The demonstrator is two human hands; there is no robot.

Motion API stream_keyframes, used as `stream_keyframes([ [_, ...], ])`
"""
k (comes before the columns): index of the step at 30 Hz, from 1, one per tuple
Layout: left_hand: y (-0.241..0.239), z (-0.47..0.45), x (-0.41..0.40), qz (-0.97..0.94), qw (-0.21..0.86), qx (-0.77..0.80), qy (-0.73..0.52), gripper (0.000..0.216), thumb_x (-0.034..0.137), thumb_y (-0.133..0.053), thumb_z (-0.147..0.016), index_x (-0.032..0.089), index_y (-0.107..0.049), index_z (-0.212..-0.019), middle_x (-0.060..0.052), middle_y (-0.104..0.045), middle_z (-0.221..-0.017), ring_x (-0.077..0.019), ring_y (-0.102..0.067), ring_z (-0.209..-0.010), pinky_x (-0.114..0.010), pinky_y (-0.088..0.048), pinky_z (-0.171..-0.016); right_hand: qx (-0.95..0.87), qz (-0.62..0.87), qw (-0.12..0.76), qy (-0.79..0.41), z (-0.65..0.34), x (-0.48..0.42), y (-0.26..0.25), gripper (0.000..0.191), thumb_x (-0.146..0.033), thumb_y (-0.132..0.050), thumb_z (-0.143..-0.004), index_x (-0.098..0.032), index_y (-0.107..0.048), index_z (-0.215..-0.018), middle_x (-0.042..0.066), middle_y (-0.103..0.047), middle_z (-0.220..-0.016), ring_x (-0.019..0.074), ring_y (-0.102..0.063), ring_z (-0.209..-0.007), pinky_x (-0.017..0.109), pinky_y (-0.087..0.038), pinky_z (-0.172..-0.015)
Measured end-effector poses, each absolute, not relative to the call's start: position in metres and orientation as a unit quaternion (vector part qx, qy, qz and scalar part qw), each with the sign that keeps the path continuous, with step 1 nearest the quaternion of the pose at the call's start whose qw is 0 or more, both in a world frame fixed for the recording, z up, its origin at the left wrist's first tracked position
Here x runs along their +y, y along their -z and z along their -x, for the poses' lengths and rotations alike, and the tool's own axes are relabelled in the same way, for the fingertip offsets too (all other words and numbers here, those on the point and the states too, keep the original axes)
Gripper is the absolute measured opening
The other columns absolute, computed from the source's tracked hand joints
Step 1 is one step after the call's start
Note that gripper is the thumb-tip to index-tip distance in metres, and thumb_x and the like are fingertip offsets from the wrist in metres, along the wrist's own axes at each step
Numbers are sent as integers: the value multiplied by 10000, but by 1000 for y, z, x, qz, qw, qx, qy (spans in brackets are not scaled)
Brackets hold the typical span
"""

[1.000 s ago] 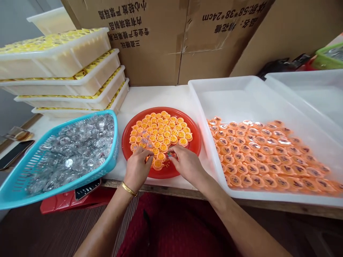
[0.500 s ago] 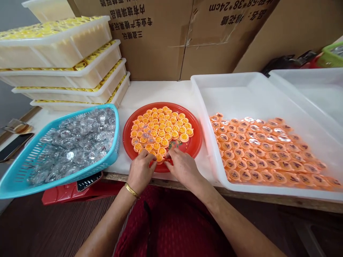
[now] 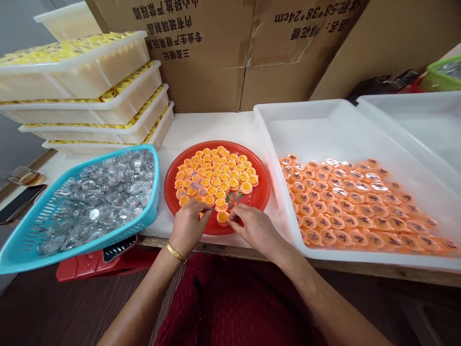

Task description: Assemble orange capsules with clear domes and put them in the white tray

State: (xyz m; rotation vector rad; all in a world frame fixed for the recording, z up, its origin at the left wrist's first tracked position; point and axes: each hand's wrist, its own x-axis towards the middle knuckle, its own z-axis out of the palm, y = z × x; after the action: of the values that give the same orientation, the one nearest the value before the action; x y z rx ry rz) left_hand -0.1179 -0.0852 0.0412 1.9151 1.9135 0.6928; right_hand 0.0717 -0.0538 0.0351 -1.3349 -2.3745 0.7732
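Note:
A round red plate (image 3: 261,192) holds many small orange cups (image 3: 216,173) with yellow pieces inside, in a loose layer. At its near edge one orange cup (image 3: 223,218) sits apart between my two hands. My right hand (image 3: 255,228) has thumb and forefinger pinched at the right side of that cup. My left hand (image 3: 189,223) is over the plate's near-left rim, its thumb and fingers drawn together beside the cups; anything between them is hidden. A few clear pieces (image 3: 195,185) lie among the cups on the left.
At left stands a blue basket (image 3: 153,211) of clear plastic pieces, before stacked white trays (image 3: 90,113) of yellow items. To the right, a white tray (image 3: 306,113) holds rows of orange cups with dark-marked lids. Cardboard boxes (image 3: 209,81) stand behind. A phone (image 3: 18,204) lies far left.
The front cup now sits apart from the group, a little to the right. My right hand has shifted slightly right, and the hands are farther apart. The view has tilted slightly.

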Motion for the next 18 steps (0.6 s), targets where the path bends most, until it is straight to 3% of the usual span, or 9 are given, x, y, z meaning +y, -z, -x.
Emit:
stream_keyframes([
  [4,-37,101,-85,-660,235,654,-286,220,253,-510,-872,190,-721,-872,-56,-693,-821,-154,-590,-704,-272,-431,-673,-806,443,223,-322,-82,-60,-34,116,-131,-553,-822,-199,-551,-728,3,-630,-755,139,-589,-680,244,-453,-642],
  [7,-36,92,-85,-599,328,645,-343,231,306,-525,-852,192,-725,-875,-43,-689,-753,-130,-564,-579,-240,-431,-559,-779,430,281,-359,-84,-63,-33,91,-166,-536,-833,-213,-564,-759,11,-639,-770,154,-613,-717,265,-493,-663],
  [10,-35,85,-81,-508,461,623,-376,247,363,-564,-805,170,-717,-821,5,-596,-579,-90,-469,-415,-200,-372,-406,-724,428,352,-411,-83,-68,-30,64,-224,-561,-831,-219,-570,-769,45,-674,-909,182,-653,-831,301,-534,-735],
  [12,-35,80,-77,-459,513,604,-402,244,369,-595,-771,148,-700,-775,21,-553,-527,-78,-452,-392,-187,-364,-382,-658,436,381,-482,-81,-71,-28,76,-288,-584,-836,-220,-572,-802,62,-677,-1033,185,-672,-844,314,-556,-748],
  [18,-43,62,-71,-443,536,581,-422,221,325,-643,-739,133,-691,-835,-1,-607,-602,-65,-467,-450,-180,-375,-429,-453,426,430,-654,-80,-72,-23,309,-445,-663,-799,-215,-576,-986,66,-670,-1106,179,-694,-837,347,-584,-791],
])
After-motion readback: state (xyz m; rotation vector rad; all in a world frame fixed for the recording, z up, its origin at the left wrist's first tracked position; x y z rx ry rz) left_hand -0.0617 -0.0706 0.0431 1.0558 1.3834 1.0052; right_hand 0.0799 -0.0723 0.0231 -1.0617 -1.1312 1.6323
